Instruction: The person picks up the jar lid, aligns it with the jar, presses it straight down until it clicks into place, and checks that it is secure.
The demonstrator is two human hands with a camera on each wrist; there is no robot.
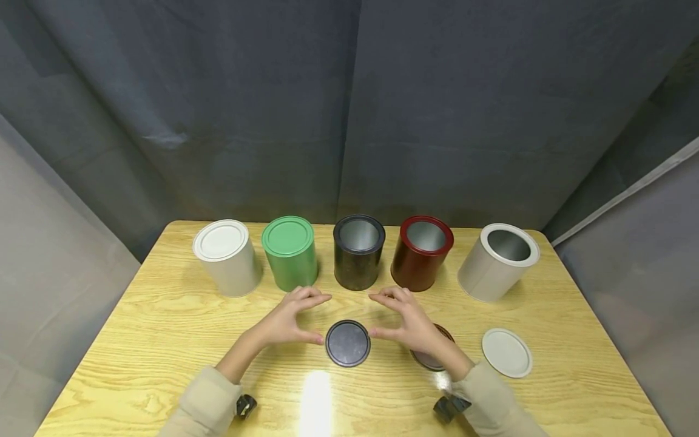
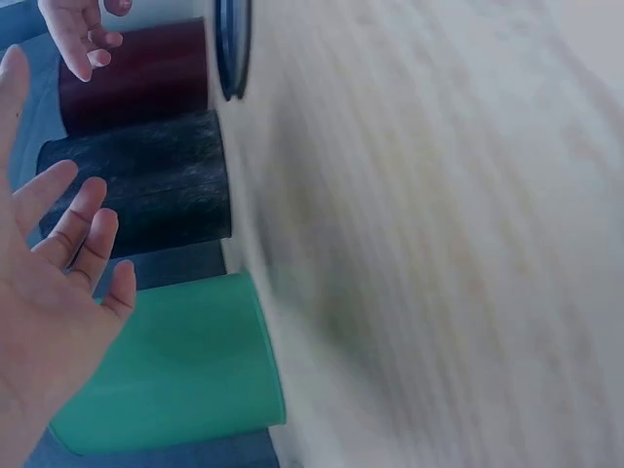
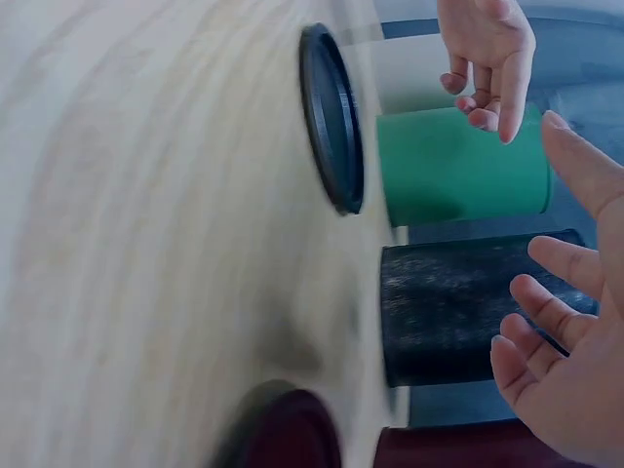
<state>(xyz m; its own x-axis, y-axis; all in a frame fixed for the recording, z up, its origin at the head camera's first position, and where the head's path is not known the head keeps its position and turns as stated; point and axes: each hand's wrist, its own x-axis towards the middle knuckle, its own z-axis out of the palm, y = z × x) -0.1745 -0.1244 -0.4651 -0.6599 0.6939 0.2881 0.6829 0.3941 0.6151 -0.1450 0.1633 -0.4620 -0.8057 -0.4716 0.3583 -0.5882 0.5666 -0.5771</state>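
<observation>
A round black lid (image 1: 347,343) lies flat on the wooden table between the two hands. To its left, my left hand (image 1: 286,318) hovers with thumb and fingers spread apart, holding nothing. My right hand (image 1: 409,321) mirrors it on the other side, its thumb tip close to the lid's edge. Behind the hands stands an uncovered black can (image 1: 357,258), its grey inside showing. A dark red lid (image 1: 430,361) is partly hidden beneath the right forearm. In the left wrist view, the palm and fingers face a green can (image 2: 175,366).
Along the back edge stand a lidded white can (image 1: 232,267), the lidded green can (image 1: 295,261), an uncovered dark red can (image 1: 417,264) and an uncovered white can (image 1: 486,273). A white lid (image 1: 506,352) lies at the right. Grey curtains (image 1: 218,109) surround the table.
</observation>
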